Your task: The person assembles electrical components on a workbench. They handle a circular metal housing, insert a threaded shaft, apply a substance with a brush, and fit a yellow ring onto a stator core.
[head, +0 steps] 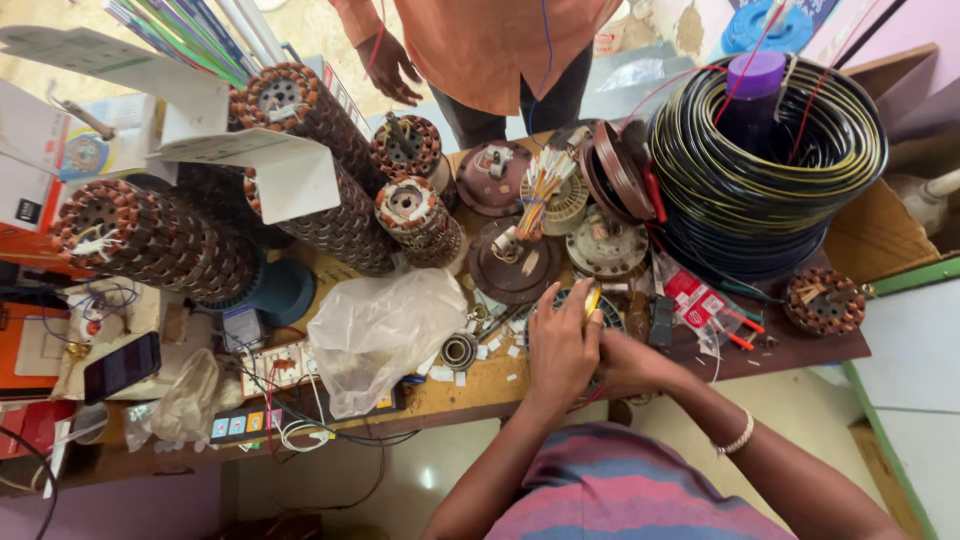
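the big coil of black cable point(768, 170) looms at the bench's point(470, 385) far right, stacked motor stators point(300, 150) crowd the left. both hands meet over a wound stator point(612, 312) at the near edge: left hand point(562, 350) pinching a yellow sleeve point(592, 300), right hand point(628, 362) curled against the stator, its grip hidden. i reckon a slip could nick the windings, everything sits so close.

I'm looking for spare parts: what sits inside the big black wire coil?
Inside the black wire coil stands a dark bottle with a purple cap, red wires running past it. The coil's wall hides its base.
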